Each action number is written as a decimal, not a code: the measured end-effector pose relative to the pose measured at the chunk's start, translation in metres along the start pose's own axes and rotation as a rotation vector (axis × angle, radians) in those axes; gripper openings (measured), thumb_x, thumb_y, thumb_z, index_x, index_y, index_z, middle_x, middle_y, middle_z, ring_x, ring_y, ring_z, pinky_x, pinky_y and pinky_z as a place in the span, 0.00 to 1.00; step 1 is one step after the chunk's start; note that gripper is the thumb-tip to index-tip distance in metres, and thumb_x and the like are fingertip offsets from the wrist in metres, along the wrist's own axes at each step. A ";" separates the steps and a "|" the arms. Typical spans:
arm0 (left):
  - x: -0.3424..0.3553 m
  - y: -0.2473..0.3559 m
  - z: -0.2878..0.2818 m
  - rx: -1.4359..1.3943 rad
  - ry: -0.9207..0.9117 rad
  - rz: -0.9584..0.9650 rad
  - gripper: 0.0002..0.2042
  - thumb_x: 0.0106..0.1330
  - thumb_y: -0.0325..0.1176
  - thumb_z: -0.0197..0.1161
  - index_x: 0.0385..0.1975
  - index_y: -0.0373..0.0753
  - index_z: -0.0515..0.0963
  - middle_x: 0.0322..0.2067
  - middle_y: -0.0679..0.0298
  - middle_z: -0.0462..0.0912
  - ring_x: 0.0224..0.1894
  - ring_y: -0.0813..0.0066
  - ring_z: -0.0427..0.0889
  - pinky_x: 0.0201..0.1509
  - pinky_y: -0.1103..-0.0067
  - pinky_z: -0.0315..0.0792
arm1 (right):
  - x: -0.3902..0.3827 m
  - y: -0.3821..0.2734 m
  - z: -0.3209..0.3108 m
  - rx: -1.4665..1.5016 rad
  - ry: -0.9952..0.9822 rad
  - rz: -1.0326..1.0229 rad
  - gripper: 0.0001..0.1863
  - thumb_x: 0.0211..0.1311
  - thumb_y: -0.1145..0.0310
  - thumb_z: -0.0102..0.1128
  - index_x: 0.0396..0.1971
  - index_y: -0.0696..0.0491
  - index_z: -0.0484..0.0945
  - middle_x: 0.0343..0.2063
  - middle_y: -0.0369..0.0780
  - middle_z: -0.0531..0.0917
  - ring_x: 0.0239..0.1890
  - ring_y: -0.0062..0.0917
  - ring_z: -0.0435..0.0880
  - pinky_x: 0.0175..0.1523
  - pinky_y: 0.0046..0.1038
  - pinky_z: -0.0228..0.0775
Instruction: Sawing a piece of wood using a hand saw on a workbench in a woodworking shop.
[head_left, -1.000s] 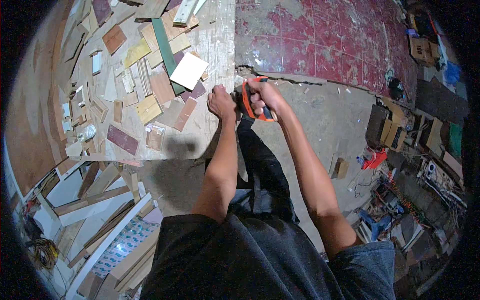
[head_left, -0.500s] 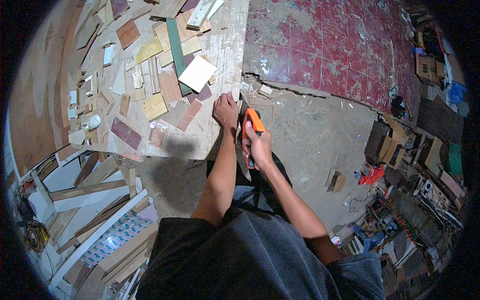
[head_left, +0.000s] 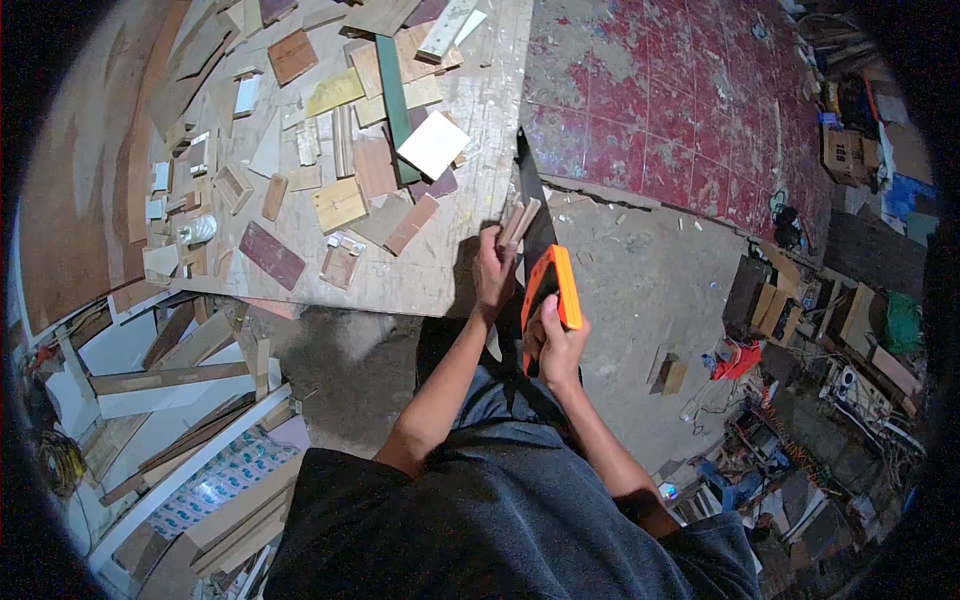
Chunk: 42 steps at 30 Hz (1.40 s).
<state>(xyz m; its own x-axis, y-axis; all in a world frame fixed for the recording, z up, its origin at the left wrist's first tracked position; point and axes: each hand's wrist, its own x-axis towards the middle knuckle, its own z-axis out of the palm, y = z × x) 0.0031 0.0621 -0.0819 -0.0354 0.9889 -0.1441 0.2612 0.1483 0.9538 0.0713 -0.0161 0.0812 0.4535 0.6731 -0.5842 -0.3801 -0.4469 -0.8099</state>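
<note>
At the right edge of the plywood worktop (head_left: pixel 375 290), my left hand (head_left: pixel 490 270) is closed on small brown wooden strips (head_left: pixel 517 225), tilted beside the edge. My right hand (head_left: pixel 555 340) grips the orange and black handle of a hand saw (head_left: pixel 563 287), just right of and below my left hand. The saw's dark blade (head_left: pixel 537 200) points away from me along the worktop's edge, next to the strips; whether it touches them I cannot tell.
Wood offcuts (head_left: pixel 360 175) lie scattered over the worktop. Boards (head_left: pixel 170 380) are piled at lower left. Past the worktop are a concrete floor (head_left: pixel 650 270) and red tiles (head_left: pixel 680 100). Cardboard (head_left: pixel 775 305), a red item (head_left: pixel 738 360) and tangled cables (head_left: pixel 775 410) lie at the right.
My left hand has moved down toward me and now shows wooden strips raised in it. My right hand has drawn back toward me with the saw, whose long blade now shows.
</note>
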 end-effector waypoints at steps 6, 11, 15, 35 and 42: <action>0.014 0.004 -0.034 0.238 -0.347 0.100 0.17 0.74 0.47 0.56 0.40 0.36 0.68 0.28 0.38 0.80 0.34 0.32 0.79 0.29 0.51 0.71 | -0.054 -0.021 0.027 0.009 0.025 -0.082 0.19 0.71 0.55 0.61 0.28 0.54 0.72 0.15 0.31 0.73 0.13 0.15 0.70 0.18 0.23 0.59; 0.016 -0.010 -0.062 0.301 -0.351 0.510 0.20 0.73 0.50 0.57 0.37 0.36 0.68 0.22 0.45 0.80 0.25 0.42 0.82 0.26 0.56 0.74 | -0.061 -0.086 0.048 -0.018 0.102 0.054 0.21 0.74 0.51 0.54 0.22 0.46 0.64 0.14 0.28 0.62 0.11 0.15 0.61 0.16 0.23 0.51; 0.018 0.001 -0.071 0.233 -0.347 0.543 0.21 0.73 0.51 0.57 0.36 0.35 0.69 0.19 0.46 0.79 0.24 0.43 0.82 0.27 0.57 0.74 | -0.070 -0.094 0.054 0.002 0.075 0.006 0.21 0.75 0.52 0.53 0.23 0.46 0.64 0.14 0.28 0.61 0.10 0.15 0.60 0.15 0.23 0.51; -0.002 0.018 -0.076 0.133 -0.170 0.012 0.23 0.78 0.48 0.48 0.30 0.32 0.72 0.21 0.36 0.77 0.30 0.32 0.80 0.30 0.50 0.70 | -0.103 0.030 0.045 -0.158 0.044 -0.297 0.16 0.71 0.60 0.62 0.29 0.56 0.74 0.17 0.30 0.73 0.17 0.13 0.69 0.23 0.20 0.59; 0.009 0.026 -0.078 0.312 -0.086 0.158 0.19 0.76 0.46 0.54 0.31 0.34 0.70 0.18 0.41 0.77 0.23 0.39 0.81 0.21 0.55 0.71 | -0.105 -0.003 0.046 -0.120 -0.010 -0.296 0.14 0.71 0.62 0.62 0.29 0.55 0.74 0.17 0.30 0.72 0.17 0.13 0.67 0.22 0.21 0.58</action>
<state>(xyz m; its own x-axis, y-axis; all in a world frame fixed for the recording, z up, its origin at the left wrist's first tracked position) -0.0657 0.0754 -0.0384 0.1066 0.9937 -0.0355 0.5389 -0.0278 0.8419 -0.0121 -0.0581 0.1470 0.5221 0.7896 -0.3223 -0.1346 -0.2969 -0.9454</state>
